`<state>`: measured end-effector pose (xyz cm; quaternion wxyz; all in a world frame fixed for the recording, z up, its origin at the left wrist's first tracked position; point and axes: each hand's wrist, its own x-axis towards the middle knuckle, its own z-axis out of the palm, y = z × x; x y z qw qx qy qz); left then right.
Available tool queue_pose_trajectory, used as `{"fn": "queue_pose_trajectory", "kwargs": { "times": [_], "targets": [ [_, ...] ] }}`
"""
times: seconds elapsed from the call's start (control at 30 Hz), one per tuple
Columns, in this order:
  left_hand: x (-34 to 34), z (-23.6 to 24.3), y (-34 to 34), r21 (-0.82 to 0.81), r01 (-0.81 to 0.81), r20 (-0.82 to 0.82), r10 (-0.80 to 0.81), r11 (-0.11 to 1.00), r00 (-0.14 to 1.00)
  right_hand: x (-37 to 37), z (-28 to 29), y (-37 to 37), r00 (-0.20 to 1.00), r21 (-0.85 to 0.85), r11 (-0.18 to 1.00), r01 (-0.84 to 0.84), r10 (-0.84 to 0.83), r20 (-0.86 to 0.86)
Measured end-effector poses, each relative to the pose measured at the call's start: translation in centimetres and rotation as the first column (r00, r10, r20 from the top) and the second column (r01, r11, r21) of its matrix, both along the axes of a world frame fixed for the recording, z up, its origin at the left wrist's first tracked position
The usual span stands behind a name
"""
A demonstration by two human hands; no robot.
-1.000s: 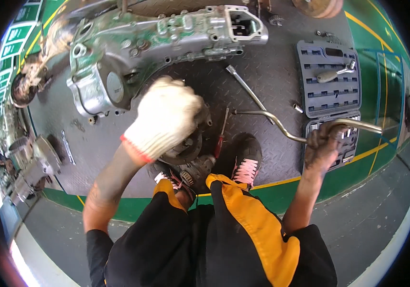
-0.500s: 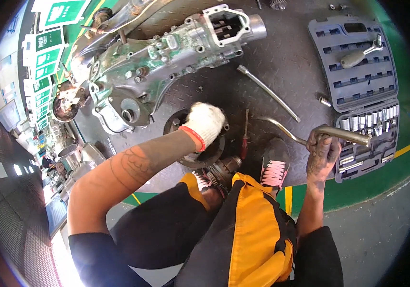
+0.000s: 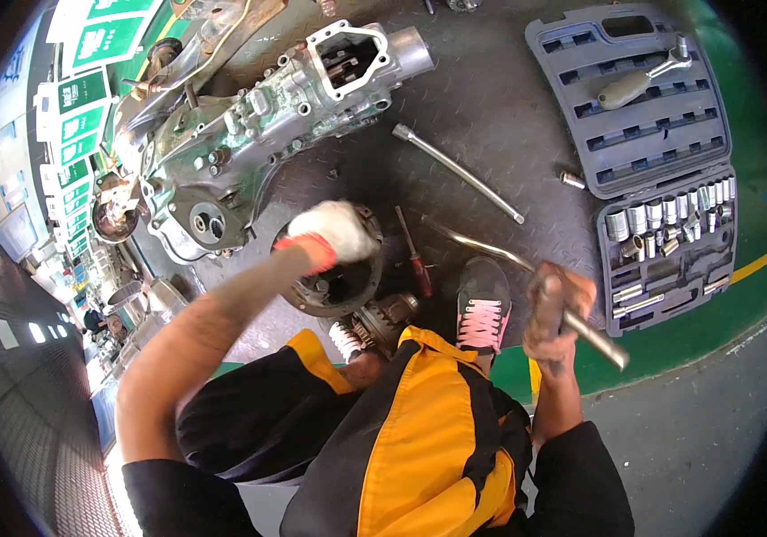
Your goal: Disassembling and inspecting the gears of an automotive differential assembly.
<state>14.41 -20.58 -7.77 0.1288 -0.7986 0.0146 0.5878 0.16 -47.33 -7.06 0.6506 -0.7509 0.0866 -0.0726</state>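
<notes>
My left hand [image 3: 340, 233], in a white knit glove with a red cuff, is over the far rim of a round dark metal housing [image 3: 298, 300]. Its fingers are blurred and turned down, so what they hold, if anything, is hidden. My right hand [image 3: 555, 313], bare and blackened with grease, is wrapped round a bent steel bar [image 3: 482, 246]. The bar's thin end points toward the housing; its thick end sticks out toward the lower right. A red-handled screwdriver [image 3: 420, 276] lies between the housing and my right shoe. Near my left shoe sits a metal gear part [image 3: 383, 322].
A large metal gearbox case [image 3: 249, 134] lies at the far left. A long steel socket bar [image 3: 464, 177] rests on the tread-plate surface [image 3: 482, 107]. On the right is an open grey socket case [image 3: 661, 148] with a ratchet [image 3: 639, 87] on its lid. A loose socket [image 3: 571, 180] lies beside it.
The steel bar has swung: its thick end now points down and right, nearer my body. My left hand stays over the housing and is blurred. The whole view has shifted.
</notes>
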Motion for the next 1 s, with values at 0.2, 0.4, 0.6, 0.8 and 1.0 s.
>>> {"fn": "queue_pose_trajectory", "kwargs": {
  "times": [0.2,0.4,0.6,0.8,1.0],
  "targets": [
    [1.2,6.1,-3.2,-0.294,-0.917,-0.568,0.821,-0.269,-0.059,-3.4,5.7,-3.8,0.950,0.180,0.934,0.307,-0.312,-0.003],
    [-4.6,-2.1,-8.4,-0.061,-0.661,-0.621,0.547,-0.748,-0.561,-2.7,9.5,-5.4,0.966,0.163,0.966,0.203,-0.224,0.127],
    [-9.9,-7.4,-9.7,-0.575,-0.559,-0.521,0.794,-0.597,-0.313,-3.0,9.4,-4.4,0.953,0.071,0.960,0.270,-0.277,0.122],
    [-12.9,-11.1,-9.6,-0.816,-0.390,-0.439,0.896,-0.427,-0.065,-1.8,9.5,-3.3,0.946,-0.019,0.948,0.317,-0.314,0.077],
    [-12.8,-9.1,-9.0,-0.966,-0.213,-0.189,0.961,-0.145,0.201,-1.6,9.8,-2.5,0.945,-0.061,0.947,0.314,-0.306,0.112]
  ]
}}
